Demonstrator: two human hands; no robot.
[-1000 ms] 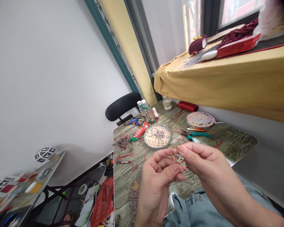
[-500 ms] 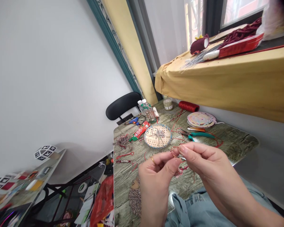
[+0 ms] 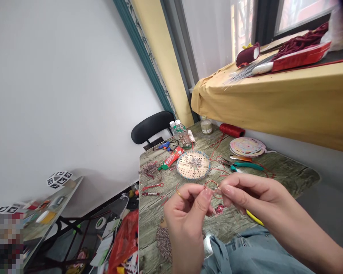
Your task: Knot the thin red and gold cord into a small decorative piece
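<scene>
Both hands meet above the table, with a small red-and-gold twisted cord loop [image 3: 211,181] between them. My left hand [image 3: 184,220], with a gold ring on one finger, pinches the loop's left side between thumb and forefinger. On the other side, the thumb and fingertips of my right hand [image 3: 253,194] close on the loop's right end. Fingertips cover parts of the cord. A small red-and-white piece [image 3: 219,209] shows below the hands. Beneath my right wrist is a yellow curved handle [image 3: 255,217]. Mottled yarn [image 3: 163,241] lies left of my left wrist.
Beyond the hands are a round woven tray [image 3: 193,167], teal-handled pliers [image 3: 248,166], a red thread spool [image 3: 232,130] and a pastel coiled disc [image 3: 247,146]. A red-green tube [image 3: 172,158] and bottles [image 3: 182,137] stand farther back. A yellow-draped ledge [image 3: 268,99] overhangs the right.
The hands have drawn slightly apart, so the cord loop shows more openly between them. The yellow handle has come into sight under my right hand. The view has shifted a little.
</scene>
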